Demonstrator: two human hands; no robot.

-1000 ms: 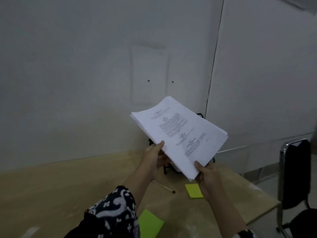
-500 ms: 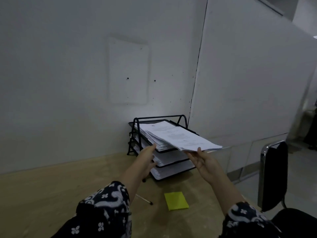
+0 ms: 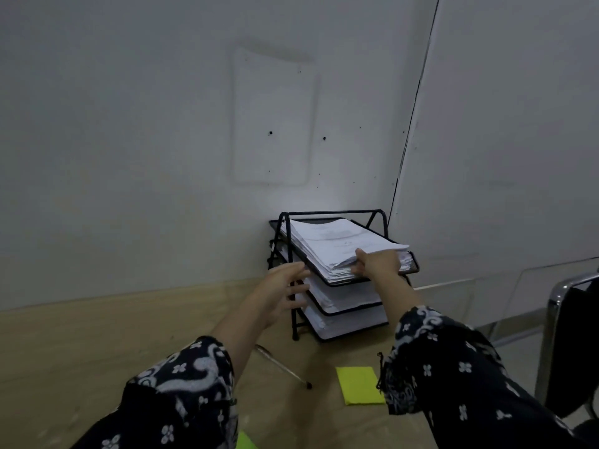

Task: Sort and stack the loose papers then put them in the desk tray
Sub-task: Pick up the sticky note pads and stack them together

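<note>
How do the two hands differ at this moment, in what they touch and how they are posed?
The right hand holds the front edge of the paper stack in the top tray; the left hand touches no paper. The left hand's fingers are spread and relaxed beside the tray frame; the right hand's thumb lies on the stack. Both reach from patterned sleeves.

Chair (image 3: pixel 573 345) cut off at right; print on papers (image 3: pixel 340 241) illegible

print on top sheet (image 3: pixel 340 238), too blurred to read
</note>
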